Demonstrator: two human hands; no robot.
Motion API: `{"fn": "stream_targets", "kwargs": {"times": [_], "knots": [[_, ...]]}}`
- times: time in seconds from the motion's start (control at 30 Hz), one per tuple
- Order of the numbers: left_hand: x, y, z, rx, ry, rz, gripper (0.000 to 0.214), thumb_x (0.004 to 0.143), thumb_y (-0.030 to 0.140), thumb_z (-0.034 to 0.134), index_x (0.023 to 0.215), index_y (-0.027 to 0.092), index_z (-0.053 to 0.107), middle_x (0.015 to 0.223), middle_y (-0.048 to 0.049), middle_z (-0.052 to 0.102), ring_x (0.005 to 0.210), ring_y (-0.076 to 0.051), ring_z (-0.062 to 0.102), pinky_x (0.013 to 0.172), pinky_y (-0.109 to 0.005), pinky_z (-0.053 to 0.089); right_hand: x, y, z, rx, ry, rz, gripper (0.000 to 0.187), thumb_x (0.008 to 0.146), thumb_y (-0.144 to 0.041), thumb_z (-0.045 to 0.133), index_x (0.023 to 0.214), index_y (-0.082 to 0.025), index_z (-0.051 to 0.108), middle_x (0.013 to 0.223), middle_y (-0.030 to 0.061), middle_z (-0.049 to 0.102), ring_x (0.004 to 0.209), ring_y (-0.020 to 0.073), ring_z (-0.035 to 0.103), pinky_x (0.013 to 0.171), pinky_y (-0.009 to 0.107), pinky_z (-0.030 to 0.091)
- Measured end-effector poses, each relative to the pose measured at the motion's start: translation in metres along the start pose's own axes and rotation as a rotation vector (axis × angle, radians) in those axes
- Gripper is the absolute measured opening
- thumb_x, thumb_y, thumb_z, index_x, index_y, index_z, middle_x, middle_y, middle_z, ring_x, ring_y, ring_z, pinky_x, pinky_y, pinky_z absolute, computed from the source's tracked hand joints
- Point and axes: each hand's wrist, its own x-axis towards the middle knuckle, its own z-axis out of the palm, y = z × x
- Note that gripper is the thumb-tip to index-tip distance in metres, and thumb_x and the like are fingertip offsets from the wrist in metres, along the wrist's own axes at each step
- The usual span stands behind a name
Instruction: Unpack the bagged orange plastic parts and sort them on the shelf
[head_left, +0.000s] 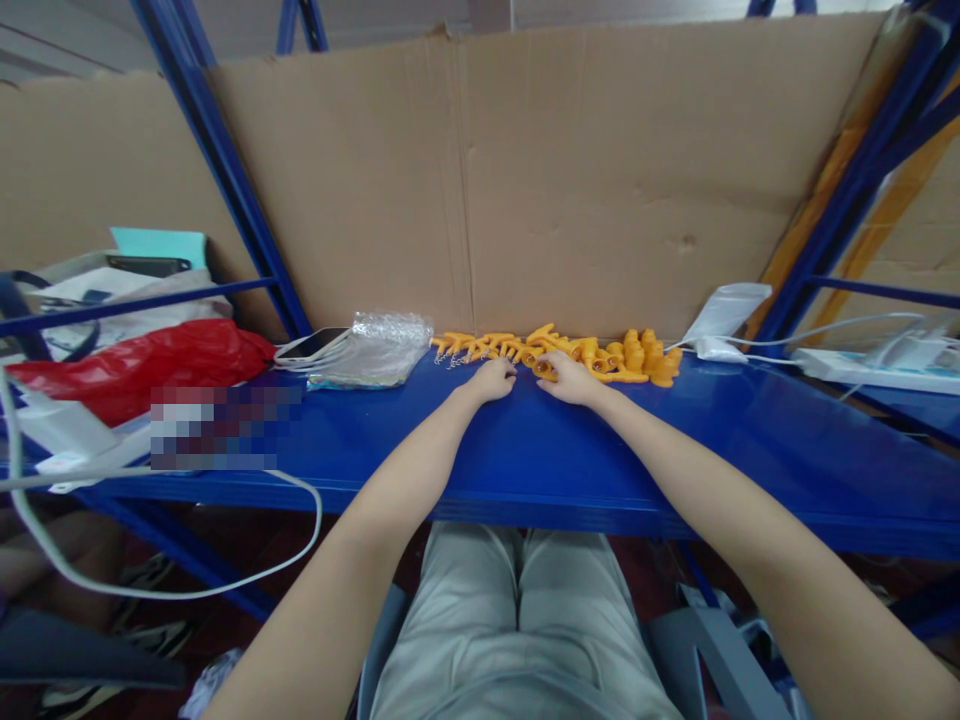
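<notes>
A row of orange plastic pieces [632,352] lies along the back of the blue shelf. Those at the left end are branch-shaped, with small metal chains [455,357] hanging from them; those at the right are thicker and rounded. My left hand [493,380] is closed at the front of the branched pieces, fingers curled, and what it holds, if anything, is hidden. Just to its right, my right hand [570,382] reaches into the pile. Its thumb and fingers close around an orange plastic piece [544,368] with a round open end.
A bubble-wrap bag [375,350] and a phone [315,343] lie left of the pile. Further left are a red plastic bag [165,365] and white cables. A white packet [724,315] and a power strip [877,370] stand right. Cardboard [600,180] backs the shelf [540,460].
</notes>
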Motion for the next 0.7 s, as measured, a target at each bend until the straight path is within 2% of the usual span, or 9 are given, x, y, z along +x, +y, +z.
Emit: {"fn": "stream_targets", "kwargs": {"times": [0.13,0.23,0.3,0.4,0.53,0.7], "knots": [[-0.001,0.001,-0.003,0.050,-0.037,-0.052,0.028,0.085,0.011,0.053,0.099,0.016,0.078,0.113,-0.0097,0.075,0.113,-0.022,0.066,0.103,-0.027,0.047,0.004,0.005,0.005,0.120,0.060,0.034,0.039,0.085,-0.021,0.060,0.124,-0.015,0.061,0.128,0.0146,0.062,0.117,0.0245,0.061,0.099,0.040,0.050],[-0.002,0.002,-0.004,0.056,-0.040,-0.091,0.030,0.085,0.009,0.053,0.103,0.013,0.077,0.115,-0.0122,0.074,0.115,-0.023,0.065,0.104,-0.028,0.046,0.007,0.006,0.008,0.189,0.084,0.075,0.039,0.086,-0.022,0.059,0.124,-0.015,0.061,0.127,0.0140,0.063,0.098,0.0206,0.067,0.091,0.037,0.054],[-0.003,0.003,-0.004,0.044,-0.032,-0.108,0.031,0.083,0.008,0.053,0.103,0.013,0.077,0.114,-0.0126,0.074,0.115,-0.024,0.066,0.104,-0.030,0.047,0.008,0.006,0.008,0.203,0.076,0.098,0.041,0.087,-0.023,0.058,0.127,-0.015,0.061,0.129,0.0145,0.062,0.093,0.0197,0.068,0.088,0.037,0.055],[-0.003,0.005,-0.004,0.036,-0.026,-0.124,0.033,0.082,0.007,0.053,0.104,0.014,0.077,0.114,-0.0114,0.074,0.116,-0.023,0.065,0.105,-0.029,0.046,0.005,0.002,0.005,0.134,0.044,0.104,0.047,0.089,-0.023,0.056,0.135,-0.016,0.058,0.135,0.0148,0.060,0.108,0.0227,0.066,0.095,0.038,0.053],[-0.003,0.009,-0.003,0.031,-0.012,-0.155,0.037,0.081,0.005,0.053,0.108,0.013,0.076,0.118,-0.0119,0.073,0.118,-0.023,0.065,0.106,-0.028,0.046,-0.001,-0.005,-0.001,-0.016,-0.048,0.080,0.058,0.088,-0.026,0.058,0.146,-0.023,0.050,0.145,0.0117,0.055,0.134,0.0293,0.050,0.110,0.049,0.042],[-0.004,0.012,-0.002,-0.015,0.033,-0.167,0.038,0.080,0.003,0.053,0.110,0.012,0.076,0.117,-0.0134,0.073,0.119,-0.024,0.064,0.108,-0.029,0.045,0.000,-0.005,-0.001,-0.009,-0.055,0.062,0.058,0.087,-0.026,0.058,0.144,-0.021,0.050,0.147,0.0139,0.052,0.138,0.0305,0.046,0.108,0.051,0.041]]}}
